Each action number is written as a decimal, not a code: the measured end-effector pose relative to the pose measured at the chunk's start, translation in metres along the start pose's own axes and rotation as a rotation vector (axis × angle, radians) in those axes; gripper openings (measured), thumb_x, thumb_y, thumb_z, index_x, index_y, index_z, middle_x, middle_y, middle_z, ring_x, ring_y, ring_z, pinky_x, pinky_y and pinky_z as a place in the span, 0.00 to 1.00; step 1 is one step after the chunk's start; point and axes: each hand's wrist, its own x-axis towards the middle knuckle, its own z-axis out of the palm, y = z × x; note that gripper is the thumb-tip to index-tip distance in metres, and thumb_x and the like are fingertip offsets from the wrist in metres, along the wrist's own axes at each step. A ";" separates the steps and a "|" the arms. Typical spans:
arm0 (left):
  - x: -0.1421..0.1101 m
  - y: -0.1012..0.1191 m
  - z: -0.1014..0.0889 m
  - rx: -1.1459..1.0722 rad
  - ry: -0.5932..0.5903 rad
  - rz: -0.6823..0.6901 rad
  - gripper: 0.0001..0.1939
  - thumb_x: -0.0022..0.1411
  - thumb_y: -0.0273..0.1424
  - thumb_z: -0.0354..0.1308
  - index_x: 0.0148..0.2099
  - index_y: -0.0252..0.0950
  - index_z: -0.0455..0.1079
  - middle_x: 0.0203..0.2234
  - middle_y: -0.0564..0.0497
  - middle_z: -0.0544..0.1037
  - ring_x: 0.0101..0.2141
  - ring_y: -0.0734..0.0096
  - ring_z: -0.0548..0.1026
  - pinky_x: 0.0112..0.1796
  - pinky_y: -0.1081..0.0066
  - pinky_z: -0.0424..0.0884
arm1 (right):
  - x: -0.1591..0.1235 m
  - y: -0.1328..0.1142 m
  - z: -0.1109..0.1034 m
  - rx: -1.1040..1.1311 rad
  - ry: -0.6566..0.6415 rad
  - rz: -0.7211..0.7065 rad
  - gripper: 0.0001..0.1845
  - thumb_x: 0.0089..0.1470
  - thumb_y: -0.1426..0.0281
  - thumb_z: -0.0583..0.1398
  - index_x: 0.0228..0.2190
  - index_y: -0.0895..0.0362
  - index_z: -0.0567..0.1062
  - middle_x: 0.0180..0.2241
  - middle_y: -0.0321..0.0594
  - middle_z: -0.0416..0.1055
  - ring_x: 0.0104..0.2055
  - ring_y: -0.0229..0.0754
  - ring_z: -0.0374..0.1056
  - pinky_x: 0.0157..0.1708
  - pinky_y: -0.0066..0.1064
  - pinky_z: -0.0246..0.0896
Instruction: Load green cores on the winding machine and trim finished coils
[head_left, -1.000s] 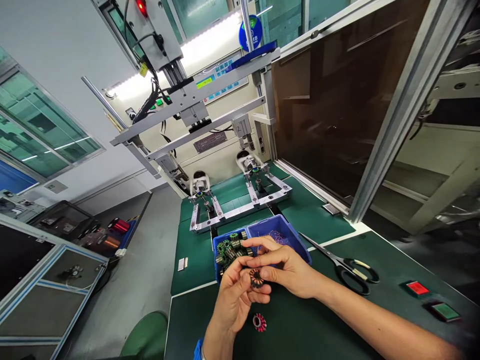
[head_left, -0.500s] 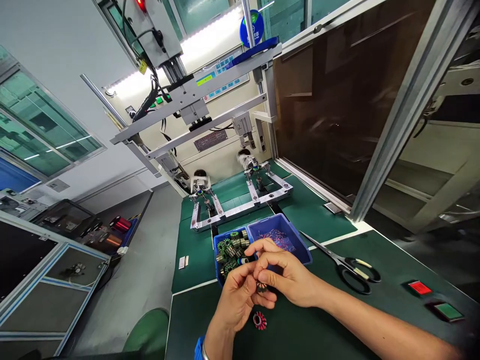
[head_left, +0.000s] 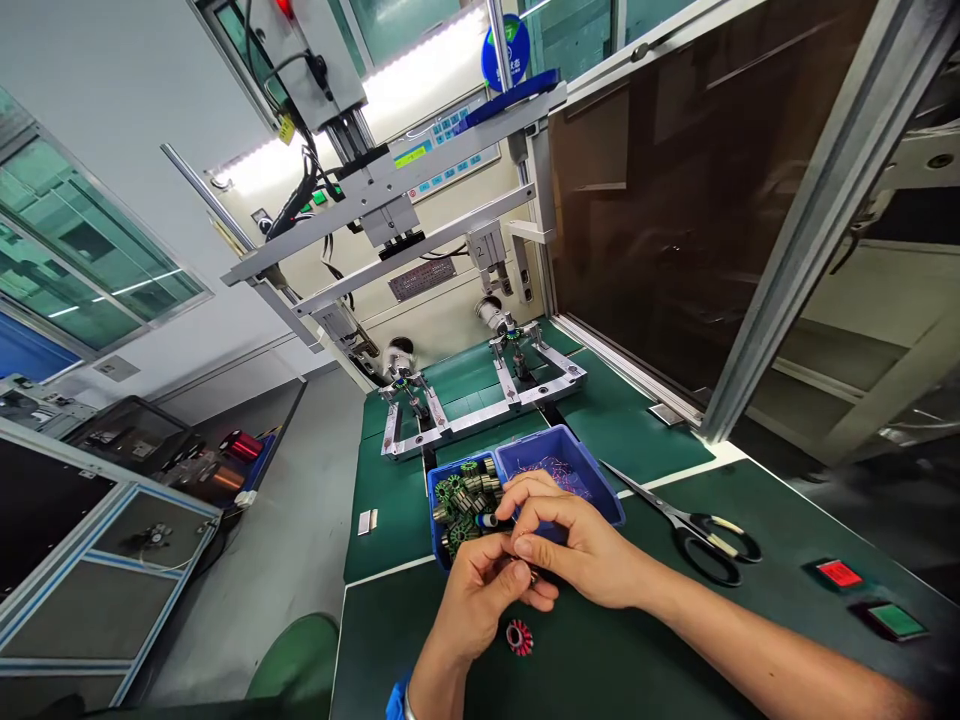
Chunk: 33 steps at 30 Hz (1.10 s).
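Note:
My left hand (head_left: 478,595) is closed around a small copper-wound motor stator (head_left: 533,577), mostly hidden by the fingers. Meeting it from the right, my right hand (head_left: 581,550) has thumb and forefinger pinched together just above the stator; what lies between those fingertips is too small to make out. Below the hands, a stator with red windings (head_left: 519,637) lies on the green mat. Directly behind the hands are a blue bin (head_left: 435,535) full of green stator cores and a second blue bin (head_left: 611,510) with thin wire scraps inside.
Black-handled scissors (head_left: 694,530) lie right of the bins, points toward them. Further right are a red button (head_left: 838,573) and a green button (head_left: 896,620). A winding machine with a metal fixture frame (head_left: 480,415) stands behind the bins. A brown panel (head_left: 660,220) borders the right side.
The fingers have shifted slightly around the stator, turning it so less of its copper winding shows. Both hands stay together in nearly the same place.

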 end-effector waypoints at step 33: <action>0.006 0.008 0.011 -0.062 0.259 0.079 0.17 0.57 0.42 0.71 0.33 0.31 0.78 0.38 0.43 0.79 0.30 0.66 0.80 0.31 0.73 0.78 | -0.101 0.002 -0.104 -1.109 0.210 0.478 0.20 0.57 0.58 0.50 0.35 0.58 0.75 0.31 0.46 0.70 0.33 0.57 0.70 0.31 0.46 0.65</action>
